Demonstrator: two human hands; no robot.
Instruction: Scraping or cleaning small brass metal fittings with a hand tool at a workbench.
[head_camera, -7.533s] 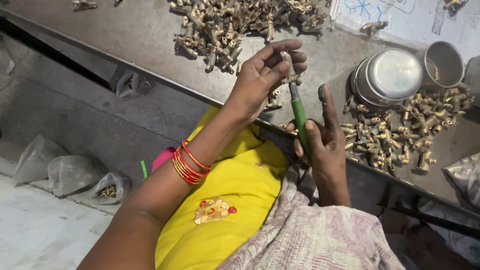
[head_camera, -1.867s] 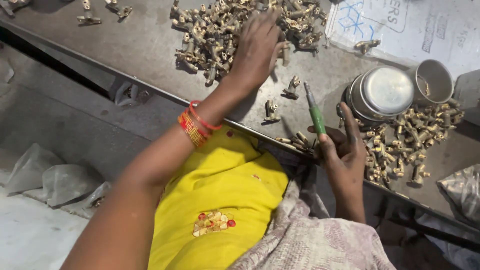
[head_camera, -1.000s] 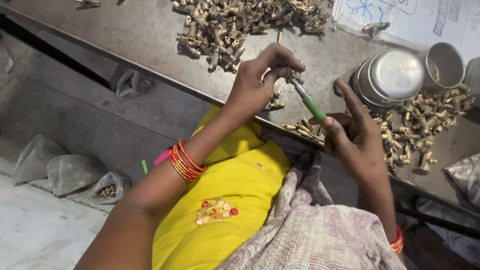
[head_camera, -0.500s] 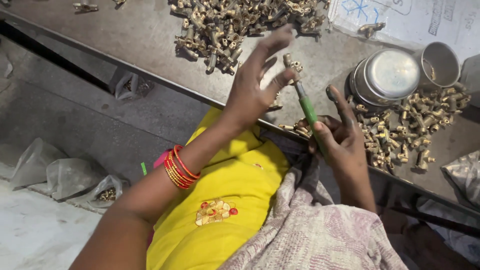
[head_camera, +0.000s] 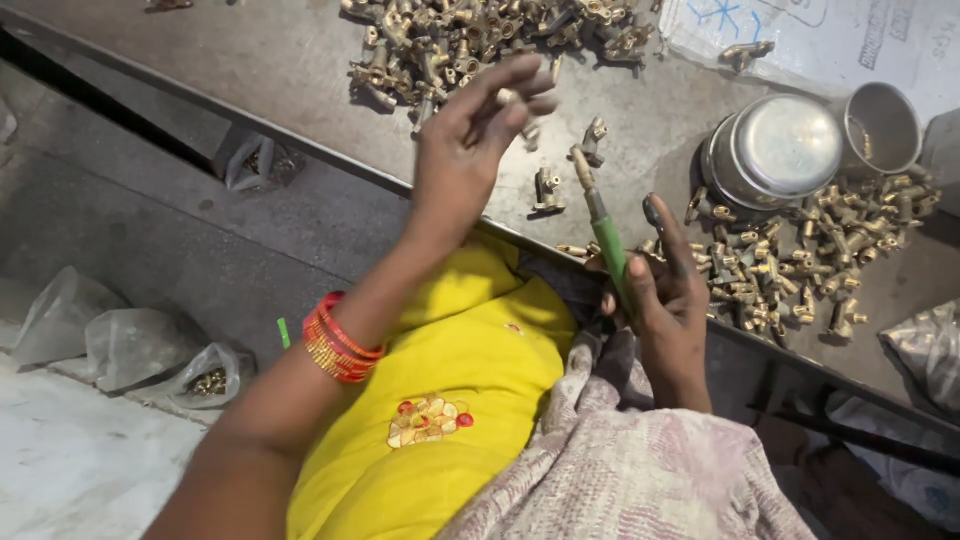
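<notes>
Head view: green-handled screwdriver (head_camera: 608, 245), brass-tipped.

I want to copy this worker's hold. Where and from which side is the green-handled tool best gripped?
Probably grip the green-handled tool on its green handle, the thick lower part, coming from below at the bench edge as the right hand does. The tool stands tilted, its thin metal tip pointing up over the bench, so that end stays free to work.

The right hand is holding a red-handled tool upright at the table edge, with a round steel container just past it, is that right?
Not quite. In the head view the tool in the right hand has a green handle, not red. The rest holds: it stands upright at the table edge, with the round steel container just past it.
</notes>
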